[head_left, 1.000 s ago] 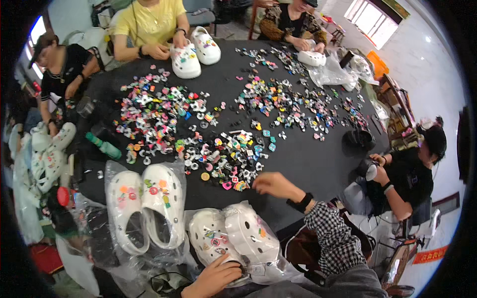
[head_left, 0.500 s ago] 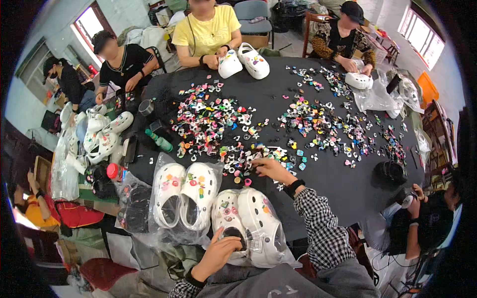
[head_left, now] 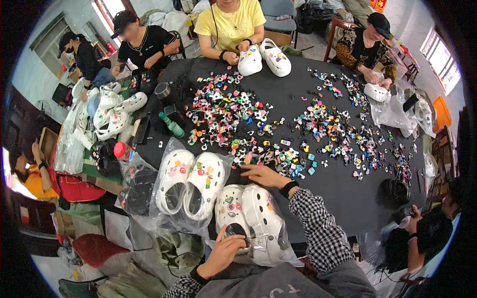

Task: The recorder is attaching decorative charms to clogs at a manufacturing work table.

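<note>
At the table's near edge, my left hand [head_left: 224, 252] grips a white clog [head_left: 230, 211] by the rim of its foot opening. Colourful charms dot this clog's toe. Its mate, another white clog [head_left: 263, 218], leans against it on the right, with clear plastic around its heel. My right hand [head_left: 266, 175] is stretched over the near edge of a heap of small coloured shoe charms [head_left: 268, 155], just beyond the clogs. Its fingers are extended and slightly blurred, and I make out nothing held in them. To the left, a decorated pair of white clogs [head_left: 203, 184] lies in a clear bag.
A green bottle [head_left: 171, 125], a red-lidded jar [head_left: 122, 151] and a metal cup [head_left: 162, 91] stand on the left. More charms [head_left: 333, 129] spread over the black tabletop [head_left: 338, 208]. White clogs [head_left: 112, 121] are piled far left. Several people work around the table.
The view has shifted, so the table appears farther right. My right hand has drawn back toward me and left, from the charm heap toward the clogs. My left hand stays on the clog.
</note>
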Tool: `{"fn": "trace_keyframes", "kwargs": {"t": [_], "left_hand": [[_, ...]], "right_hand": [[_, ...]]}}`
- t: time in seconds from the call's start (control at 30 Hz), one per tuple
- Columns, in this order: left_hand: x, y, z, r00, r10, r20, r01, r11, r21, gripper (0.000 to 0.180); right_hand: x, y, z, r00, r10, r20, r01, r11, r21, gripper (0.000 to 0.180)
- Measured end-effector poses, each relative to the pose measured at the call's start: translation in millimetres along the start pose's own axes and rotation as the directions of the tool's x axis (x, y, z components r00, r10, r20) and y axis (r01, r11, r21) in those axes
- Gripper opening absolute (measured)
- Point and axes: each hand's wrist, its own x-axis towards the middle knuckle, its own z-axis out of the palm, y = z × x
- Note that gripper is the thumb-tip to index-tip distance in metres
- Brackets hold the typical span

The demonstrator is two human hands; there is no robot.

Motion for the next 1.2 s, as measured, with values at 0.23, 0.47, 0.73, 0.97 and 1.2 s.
{"fn": "trace_keyframes", "kwargs": {"t": [0.23,0.47,0.73,0.97,1.2], "left_hand": [[-11,2,0,0.920,-0.224,-0.321,0.193,0.973,-0.125,0.030],[-13,-18,15,0.729,-0.679,0.087,0.602,0.576,-0.554,0.066],[39,-53,35,0.847,-0.528,-0.070,0.462,0.794,-0.395,0.078],[71,-62,39,0.831,-0.551,-0.075,0.454,0.751,-0.480,0.071],[17,-74,24,0.816,-0.575,-0.050,0.507,0.755,-0.416,0.056]], "right_hand": [[-34,-27,-22,0.819,0.183,-0.544,-0.175,0.982,0.066,0.027],[-145,-72,21,0.871,0.479,-0.108,-0.392,0.810,0.436,0.068],[-169,-101,43,0.800,0.576,-0.171,-0.171,0.492,0.854,0.072],[-139,-67,20,0.769,0.518,-0.374,-0.168,0.729,0.663,0.069],[-138,-100,29,0.742,0.471,-0.477,-0.301,0.870,0.391,0.073]]}}
